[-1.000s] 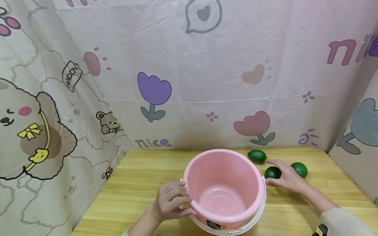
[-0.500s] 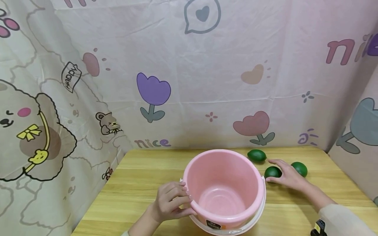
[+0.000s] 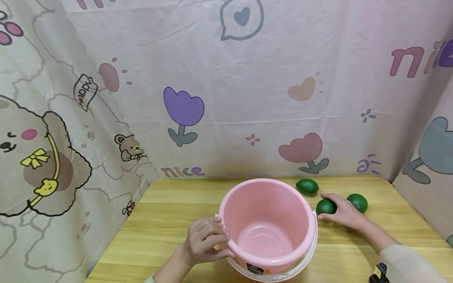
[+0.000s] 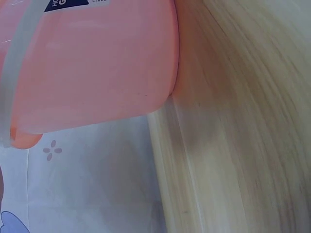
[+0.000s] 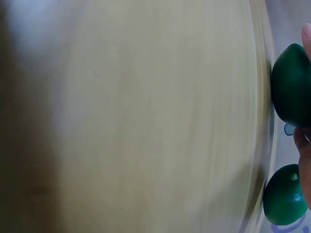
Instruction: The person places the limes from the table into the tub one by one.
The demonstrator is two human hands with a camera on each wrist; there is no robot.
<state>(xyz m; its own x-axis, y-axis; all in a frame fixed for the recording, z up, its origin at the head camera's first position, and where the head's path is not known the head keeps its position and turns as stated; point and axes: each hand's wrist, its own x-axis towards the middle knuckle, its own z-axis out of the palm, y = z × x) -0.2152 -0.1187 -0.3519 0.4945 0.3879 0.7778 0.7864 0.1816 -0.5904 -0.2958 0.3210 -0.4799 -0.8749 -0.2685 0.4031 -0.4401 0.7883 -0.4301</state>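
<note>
A pink bucket [image 3: 263, 202] with nothing inside stands on the wooden table, its white handle [image 3: 308, 259] lowered toward the front. My left hand [image 3: 207, 241] grips the bucket's left rim, fingertips over the edge and thumb lower at the front. The left wrist view shows the bucket's outer wall [image 4: 97, 68]. To the bucket's right, my right hand [image 3: 344, 212] holds a dark green lime [image 3: 325, 206] between thumb and fingers, low over the table. This same lime [image 5: 291, 87] appears at the right edge of the right wrist view, fingers on either side of it.
A second lime [image 3: 307, 186] lies behind the bucket's right rim. Just beyond my right hand sits a third lime [image 3: 358, 203], partly covered by that hand. Printed cloth [image 3: 230, 78] hangs along the back and sides of the wooden table [image 3: 170, 204].
My right fingers have drawn in slightly around the near lime, which shows a little more. The left hand and the bucket stay in place.
</note>
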